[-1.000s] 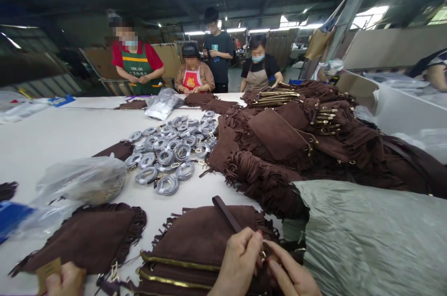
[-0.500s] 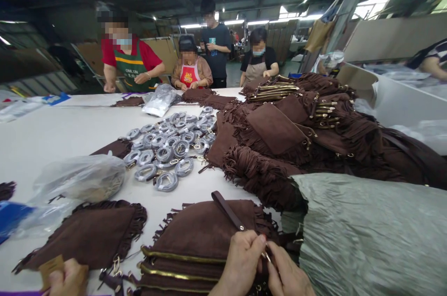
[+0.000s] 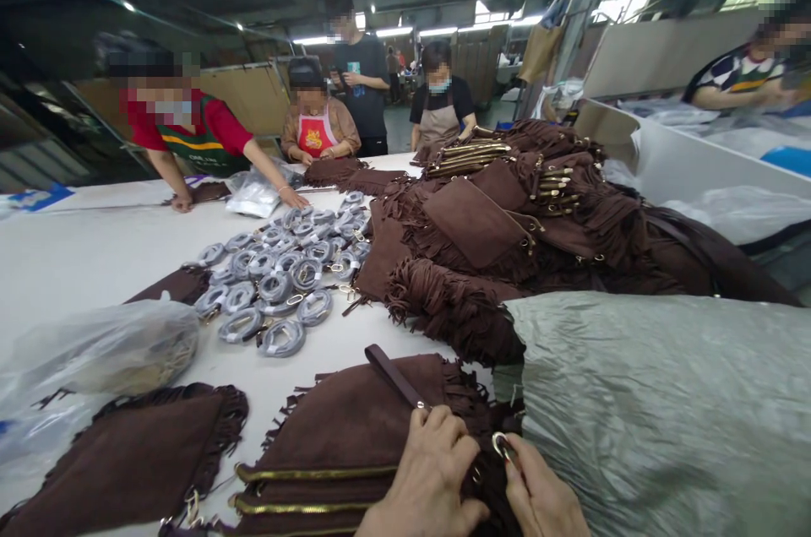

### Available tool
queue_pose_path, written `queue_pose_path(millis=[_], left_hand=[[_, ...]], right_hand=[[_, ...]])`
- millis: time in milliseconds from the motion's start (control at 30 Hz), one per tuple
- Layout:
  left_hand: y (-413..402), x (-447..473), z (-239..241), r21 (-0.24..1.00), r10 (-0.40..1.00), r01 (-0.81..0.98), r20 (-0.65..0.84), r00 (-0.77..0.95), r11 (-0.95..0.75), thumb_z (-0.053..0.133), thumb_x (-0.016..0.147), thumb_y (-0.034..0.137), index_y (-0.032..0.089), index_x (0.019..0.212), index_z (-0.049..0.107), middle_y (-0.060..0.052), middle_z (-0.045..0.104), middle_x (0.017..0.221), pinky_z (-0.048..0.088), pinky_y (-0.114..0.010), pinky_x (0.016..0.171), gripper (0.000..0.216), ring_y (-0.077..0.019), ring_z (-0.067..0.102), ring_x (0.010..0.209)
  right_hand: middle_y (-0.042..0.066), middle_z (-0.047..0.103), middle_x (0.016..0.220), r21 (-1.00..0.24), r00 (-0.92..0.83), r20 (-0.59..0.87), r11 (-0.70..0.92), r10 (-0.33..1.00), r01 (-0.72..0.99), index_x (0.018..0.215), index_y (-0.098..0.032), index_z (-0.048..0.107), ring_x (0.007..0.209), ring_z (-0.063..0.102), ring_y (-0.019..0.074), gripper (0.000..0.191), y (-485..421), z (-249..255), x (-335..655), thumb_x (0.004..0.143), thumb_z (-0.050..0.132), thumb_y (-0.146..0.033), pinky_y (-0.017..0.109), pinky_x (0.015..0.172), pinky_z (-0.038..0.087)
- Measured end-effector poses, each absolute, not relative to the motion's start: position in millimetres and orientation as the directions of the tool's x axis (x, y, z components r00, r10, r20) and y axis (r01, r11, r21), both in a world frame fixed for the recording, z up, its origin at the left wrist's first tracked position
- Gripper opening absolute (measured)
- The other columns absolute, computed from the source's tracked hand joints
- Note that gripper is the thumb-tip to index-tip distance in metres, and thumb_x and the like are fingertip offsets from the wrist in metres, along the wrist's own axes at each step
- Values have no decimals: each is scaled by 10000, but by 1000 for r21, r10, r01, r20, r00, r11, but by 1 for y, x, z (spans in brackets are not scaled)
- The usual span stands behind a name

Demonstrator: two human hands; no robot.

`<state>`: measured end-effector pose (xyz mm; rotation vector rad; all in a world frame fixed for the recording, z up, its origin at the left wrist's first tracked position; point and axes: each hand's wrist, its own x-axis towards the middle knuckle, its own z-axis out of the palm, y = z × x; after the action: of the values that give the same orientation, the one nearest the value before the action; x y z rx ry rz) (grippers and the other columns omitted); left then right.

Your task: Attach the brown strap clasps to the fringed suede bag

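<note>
Left hand [image 3: 431,478] at 6 o'clock, palm down on brown fringed bag [image 3: 367,427], fingers curled at bag's right corner; what grip holds cannot tell. Right hand [image 3: 541,495] just beside, grip closed on gold clasp ring [image 3: 500,442], touching bag corner. Brown strap [image 3: 393,375] runs from corner toward 11. Grey-green sack [image 3: 659,410] crowds 3 o'clock. Second fringed bag [image 3: 127,457] at 8. Wrapped strap coils [image 3: 279,275] at 11. Bag heap [image 3: 525,225] at 1. Workers at far desk [image 3: 76,241] edge.

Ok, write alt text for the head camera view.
Two bare hands, left hand and right hand, work a small gold metal ring at the corner of a brown fringed suede bag on a white table; more bags and workers lie beyond.
</note>
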<state>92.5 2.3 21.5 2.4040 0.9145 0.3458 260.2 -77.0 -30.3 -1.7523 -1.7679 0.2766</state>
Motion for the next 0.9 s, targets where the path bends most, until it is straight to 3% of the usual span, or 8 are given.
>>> queue_pose_path(millis=[133, 267, 433, 633, 900], left_hand=[[4, 91, 18, 521, 677, 564, 39, 735, -641, 678, 597, 296, 180, 722, 518, -3, 535, 867, 258, -350, 738, 234, -182, 431, 855], [-2, 95, 10, 488, 724, 584, 159, 672, -649, 562, 652, 161, 165, 655, 504, 1, 525, 763, 257, -338, 715, 58, -156, 431, 793], [-8, 100, 6, 442, 728, 593, 261, 634, -674, 489, 694, 111, 157, 644, 513, -11, 537, 710, 265, -338, 691, 72, -156, 436, 749], [-6, 100, 11, 493, 756, 594, 243, 607, -635, 493, 696, 92, 151, 642, 517, -10, 548, 685, 280, -334, 696, 83, -157, 452, 741], [-1, 98, 17, 601, 803, 618, 68, 592, -507, 532, 676, 91, 158, 643, 515, -2, 565, 705, 296, -326, 713, 76, -163, 468, 773]], right_hand=[[77, 668, 885, -517, 10, 322, 167, 947, 839, 1076, -168, 482, 779, 652, 162, 270, -85, -47, 251, 850, 334, -175, 229, 647, 543], [95, 658, 847, -521, 40, 353, 161, 935, 839, 1079, -150, 471, 760, 649, 169, 271, -86, -56, 236, 866, 304, -172, 242, 648, 543], [84, 663, 813, -471, 89, 468, 163, 879, 867, 1091, -152, 434, 715, 659, 169, 241, -73, -49, 221, 883, 319, -195, 223, 598, 548], [93, 651, 824, -496, 117, 434, 129, 893, 858, 1136, -143, 380, 755, 655, 184, 273, -68, -49, 214, 888, 283, -202, 247, 603, 553], [66, 655, 829, -540, 113, 413, 142, 904, 830, 1129, -174, 401, 736, 657, 170, 267, -69, -52, 215, 879, 308, -187, 233, 596, 549]])
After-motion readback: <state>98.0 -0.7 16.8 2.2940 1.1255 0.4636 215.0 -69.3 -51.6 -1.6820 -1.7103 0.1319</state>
